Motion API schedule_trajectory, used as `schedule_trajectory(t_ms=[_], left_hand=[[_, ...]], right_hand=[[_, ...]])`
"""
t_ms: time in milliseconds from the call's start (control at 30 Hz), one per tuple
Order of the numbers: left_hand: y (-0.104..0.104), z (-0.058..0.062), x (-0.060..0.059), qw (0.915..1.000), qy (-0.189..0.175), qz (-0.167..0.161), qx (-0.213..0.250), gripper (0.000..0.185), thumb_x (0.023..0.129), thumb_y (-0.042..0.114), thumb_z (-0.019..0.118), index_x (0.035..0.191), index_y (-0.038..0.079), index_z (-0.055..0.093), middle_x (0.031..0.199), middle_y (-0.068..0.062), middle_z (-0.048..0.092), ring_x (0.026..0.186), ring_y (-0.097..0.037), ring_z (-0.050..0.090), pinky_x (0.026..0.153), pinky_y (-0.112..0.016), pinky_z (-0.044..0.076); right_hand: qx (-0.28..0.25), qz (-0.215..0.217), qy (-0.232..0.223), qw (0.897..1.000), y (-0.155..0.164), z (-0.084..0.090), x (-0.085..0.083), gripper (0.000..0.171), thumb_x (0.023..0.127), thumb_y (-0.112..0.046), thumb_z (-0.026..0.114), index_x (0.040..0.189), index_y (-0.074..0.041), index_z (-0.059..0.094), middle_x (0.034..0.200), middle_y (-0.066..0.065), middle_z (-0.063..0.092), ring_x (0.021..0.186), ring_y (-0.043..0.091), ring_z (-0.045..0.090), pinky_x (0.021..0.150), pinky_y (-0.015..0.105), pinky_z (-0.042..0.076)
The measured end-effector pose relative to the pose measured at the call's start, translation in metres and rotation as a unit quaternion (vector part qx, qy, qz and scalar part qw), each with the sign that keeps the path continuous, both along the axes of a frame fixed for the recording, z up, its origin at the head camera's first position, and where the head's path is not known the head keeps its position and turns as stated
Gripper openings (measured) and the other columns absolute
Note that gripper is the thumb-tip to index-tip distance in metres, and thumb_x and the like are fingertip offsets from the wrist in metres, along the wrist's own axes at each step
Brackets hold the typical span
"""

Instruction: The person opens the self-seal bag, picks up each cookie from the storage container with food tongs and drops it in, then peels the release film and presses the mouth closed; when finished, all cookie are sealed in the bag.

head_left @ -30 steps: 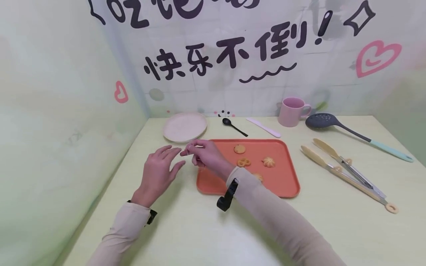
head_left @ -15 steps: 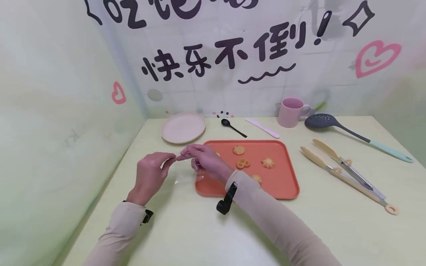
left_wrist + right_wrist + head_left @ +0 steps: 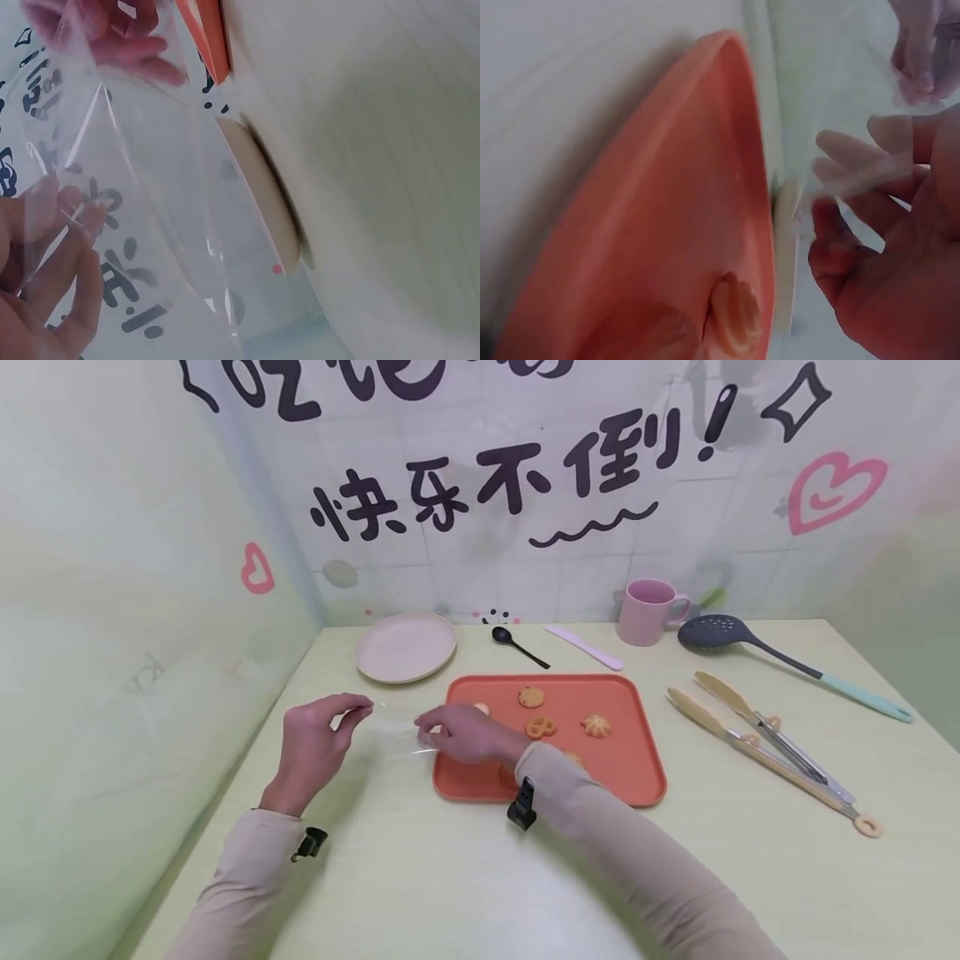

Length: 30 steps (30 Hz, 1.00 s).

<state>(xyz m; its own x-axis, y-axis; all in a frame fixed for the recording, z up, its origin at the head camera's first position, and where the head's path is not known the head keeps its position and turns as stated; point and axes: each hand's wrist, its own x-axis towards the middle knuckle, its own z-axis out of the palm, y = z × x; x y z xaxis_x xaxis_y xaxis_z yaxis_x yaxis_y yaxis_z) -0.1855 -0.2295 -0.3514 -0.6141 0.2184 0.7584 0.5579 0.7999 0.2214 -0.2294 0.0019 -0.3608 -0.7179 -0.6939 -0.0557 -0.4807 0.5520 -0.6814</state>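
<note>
A clear plastic film (image 3: 393, 731) hangs in the air between the two hands, near the ten o'clock end of the orange tray (image 3: 630, 768) and at six o'clock from the pale plate (image 3: 405, 647); whether it is a bag or one sheet, I cannot tell. The left hand (image 3: 315, 742), at nine o'clock of the film, pinches it between thumb and fingers, with almost no gap. The right hand (image 3: 468, 733), at three o'clock, has bent fingers with spaces between some of them; the film touches them, but I cannot tell if they grip it. The film is probably very light, soft and slippery, and it should crease and cling easily. It is perhaps better to hold it near its edges, thumb against finger, and not pull hard, because it might stretch or tear.
</note>
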Motion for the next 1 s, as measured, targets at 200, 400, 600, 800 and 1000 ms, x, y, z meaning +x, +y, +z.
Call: schedule_trajectory(t_ms=[200,400,600,800,1000], left_hand=[[-0.007,-0.002,-0.005,0.9996,-0.022,0.015,-0.01,0.013,0.076,0.001,0.084,0.088,0.005,0.08,0.082,-0.007,0.079,0.075,-0.022,0.077,0.066,-0.032,0.057],[-0.013,-0.008,-0.009,0.9974,-0.06,0.024,-0.031,0.01,0.079,0.006,0.084,0.089,0.007,0.081,0.083,-0.008,0.079,0.076,-0.025,0.078,0.065,-0.04,0.059],[-0.021,-0.01,-0.013,0.993,-0.097,0.025,-0.063,0.011,0.078,0.007,0.083,0.088,0.01,0.081,0.083,-0.005,0.08,0.068,-0.022,0.075,0.061,-0.038,0.056],[-0.027,-0.008,-0.018,0.9902,-0.121,0.011,-0.07,0.012,0.078,0.005,0.083,0.086,0.013,0.081,0.082,-0.003,0.079,0.068,-0.02,0.074,0.062,-0.035,0.055],[-0.029,-0.013,-0.022,0.9891,-0.136,0.001,-0.057,0.012,0.077,0.003,0.084,0.087,0.009,0.081,0.086,-0.007,0.08,0.082,-0.026,0.077,0.071,-0.043,0.06]], right_hand=[[-0.049,-0.012,0.001,0.999,0.02,0.005,0.001,0.027,0.105,-0.019,0.05,0.12,-0.013,0.071,0.128,0.001,0.069,0.086,0.017,0.063,0.07,0.024,0.048],[-0.057,-0.022,0.047,0.997,0.083,0.022,0.005,0.018,0.103,-0.023,0.055,0.112,-0.019,0.07,0.107,0.004,0.072,0.089,0.014,0.061,0.077,0.027,0.053],[0.023,-0.052,0.105,0.993,0.164,0.026,0.016,0.013,0.098,-0.017,0.063,0.106,-0.014,0.073,0.097,0.002,0.073,0.089,0.015,0.063,0.081,0.037,0.055],[0.089,-0.131,0.198,0.967,0.248,0.021,0.024,0.022,0.091,-0.013,0.072,0.109,-0.002,0.072,0.105,0.011,0.075,0.1,0.031,0.068,0.092,0.054,0.053],[0.22,-0.248,0.175,0.927,0.323,0.008,0.029,0.059,0.09,-0.03,0.072,0.128,0.011,0.054,0.119,0.037,0.061,0.107,0.056,0.054,0.086,0.066,0.048]])
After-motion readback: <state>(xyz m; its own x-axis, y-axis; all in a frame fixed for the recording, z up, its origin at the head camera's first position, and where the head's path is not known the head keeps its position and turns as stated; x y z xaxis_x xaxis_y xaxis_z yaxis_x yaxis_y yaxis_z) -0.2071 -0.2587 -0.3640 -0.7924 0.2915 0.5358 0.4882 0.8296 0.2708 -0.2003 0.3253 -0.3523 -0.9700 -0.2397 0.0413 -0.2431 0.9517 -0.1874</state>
